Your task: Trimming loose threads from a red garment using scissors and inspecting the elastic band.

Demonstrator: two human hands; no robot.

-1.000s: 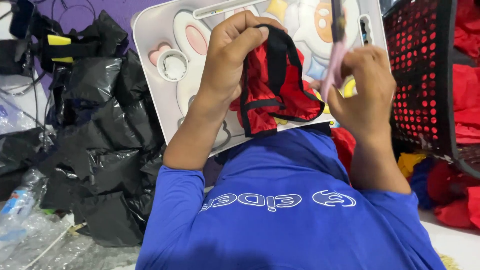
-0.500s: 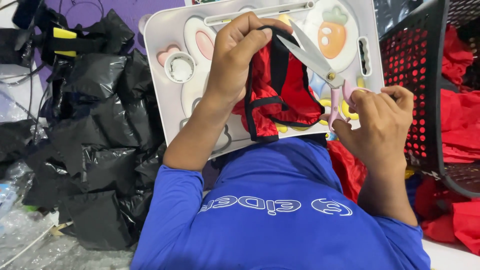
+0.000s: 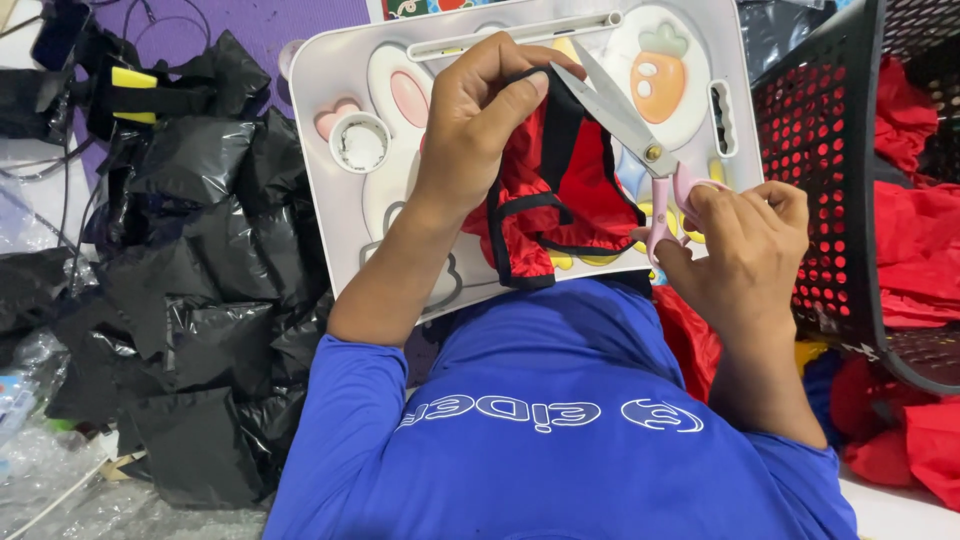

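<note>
While the left hand (image 3: 470, 150) pinches the limp, light red garment (image 3: 555, 205) mid-frame by its black trim, right hand (image 3: 745, 250) fingers grip open pink-handled scissors (image 3: 640, 140).

A white lap table (image 3: 330, 120) with cartoon rabbit and carrot relief lies under the hands. Left of them: crumpled black plastic bags (image 3: 190, 300) on a purple floor mat (image 3: 250, 30). Right: a black perforated basket (image 3: 840, 200) containing red cloth (image 3: 915, 260).
</note>
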